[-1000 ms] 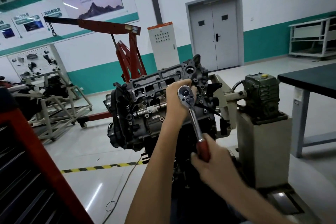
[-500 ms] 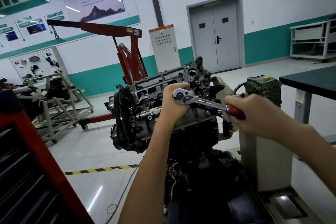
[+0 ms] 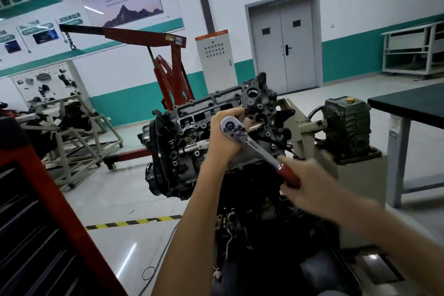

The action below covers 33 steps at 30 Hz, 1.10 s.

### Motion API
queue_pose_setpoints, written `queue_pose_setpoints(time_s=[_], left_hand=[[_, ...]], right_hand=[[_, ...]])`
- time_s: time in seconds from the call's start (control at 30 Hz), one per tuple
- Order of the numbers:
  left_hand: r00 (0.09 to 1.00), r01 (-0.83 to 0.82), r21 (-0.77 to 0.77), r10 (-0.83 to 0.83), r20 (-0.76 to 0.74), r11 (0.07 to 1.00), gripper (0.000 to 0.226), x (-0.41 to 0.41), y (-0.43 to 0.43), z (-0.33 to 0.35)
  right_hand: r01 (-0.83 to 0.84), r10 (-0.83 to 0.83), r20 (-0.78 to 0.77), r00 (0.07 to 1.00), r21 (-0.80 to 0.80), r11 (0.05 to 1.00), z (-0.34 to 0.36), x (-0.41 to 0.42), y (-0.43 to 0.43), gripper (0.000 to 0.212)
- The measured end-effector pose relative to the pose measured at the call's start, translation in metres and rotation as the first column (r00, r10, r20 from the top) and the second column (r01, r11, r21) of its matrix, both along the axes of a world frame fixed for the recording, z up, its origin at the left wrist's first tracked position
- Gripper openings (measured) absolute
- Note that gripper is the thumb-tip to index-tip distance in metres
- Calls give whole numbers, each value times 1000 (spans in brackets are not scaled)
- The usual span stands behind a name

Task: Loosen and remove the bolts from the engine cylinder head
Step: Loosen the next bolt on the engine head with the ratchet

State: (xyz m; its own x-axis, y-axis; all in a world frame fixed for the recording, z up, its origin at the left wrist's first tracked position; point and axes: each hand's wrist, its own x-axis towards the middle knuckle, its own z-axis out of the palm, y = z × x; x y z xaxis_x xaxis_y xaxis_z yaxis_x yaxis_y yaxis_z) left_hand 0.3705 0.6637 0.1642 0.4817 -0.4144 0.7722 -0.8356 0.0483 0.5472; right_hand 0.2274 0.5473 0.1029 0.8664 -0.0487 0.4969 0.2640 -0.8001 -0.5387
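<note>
The grey engine cylinder head [image 3: 192, 115] is tilted toward me on its stand. A chrome ratchet wrench [image 3: 254, 145] with a red handle sits with its round head at the cylinder head's middle. My left hand [image 3: 223, 137] grips round the ratchet's head and whatever lies under it, hiding the bolt and socket. My right hand [image 3: 310, 182] grips the red handle, which slants down to the right; this hand is motion-blurred. Several bolt holes and bolt heads show across the cylinder head's face.
A green gearbox [image 3: 346, 127] on a beige pedestal [image 3: 360, 175] carries the engine from the right. A dark table [image 3: 413, 103] stands at far right. A red tool cabinet [image 3: 48, 211] is close on my left, and a red engine hoist [image 3: 168, 60] stands behind the engine.
The handle swung from pointing down to out right half a second ago, and has now come back down to the lower right with my right hand. My left hand stayed on the ratchet head.
</note>
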Motion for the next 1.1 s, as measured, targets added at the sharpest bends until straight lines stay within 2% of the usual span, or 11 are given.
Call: queue_pose_setpoints(time_s=[0.1,0.2,0.27,0.33,0.4,0.53,0.7,0.77,0.87,0.97,1.1], left_hand=[[997,25,105,-32,67,994,31,4,4,8],[999,6,31,-8,49,999,25,3,-1,3],[1000,-20,-96,20,6,995,23,0,-6,-5],[998,-54,-131,51,-28,990,38,0,-14,-8],[996,-73,-149,64,-62,986,47,0,-23,-7],[994,-102,-171,96,-44,980,40,4,-23,-9],[999,4,-93,-8,-39,996,36,7,4,-7],[999,24,-29,-25,-32,999,35,8,9,-3],[999,25,55,-27,27,998,36,9,8,1],[1000,-3,-44,3,1,999,41,4,3,-5],[994,-70,-220,48,-100,973,43,-1,-8,-9]], right_hand=[[54,-44,34,998,-375,925,48,0,-44,43],[190,-138,148,979,-436,880,46,5,-49,34],[196,-157,167,973,-252,948,12,6,-25,24],[153,-170,186,968,102,983,-19,4,16,25],[80,-163,166,973,418,905,-37,8,59,33],[-22,-81,153,985,579,815,-49,24,99,26],[-15,13,29,999,61,998,-10,7,20,22],[-1,-2,-15,1000,-224,975,23,4,-15,19],[178,-120,143,982,-523,834,55,6,-44,18],[174,-141,113,984,-389,905,30,5,-33,23],[124,-151,121,981,206,971,-31,7,44,21]])
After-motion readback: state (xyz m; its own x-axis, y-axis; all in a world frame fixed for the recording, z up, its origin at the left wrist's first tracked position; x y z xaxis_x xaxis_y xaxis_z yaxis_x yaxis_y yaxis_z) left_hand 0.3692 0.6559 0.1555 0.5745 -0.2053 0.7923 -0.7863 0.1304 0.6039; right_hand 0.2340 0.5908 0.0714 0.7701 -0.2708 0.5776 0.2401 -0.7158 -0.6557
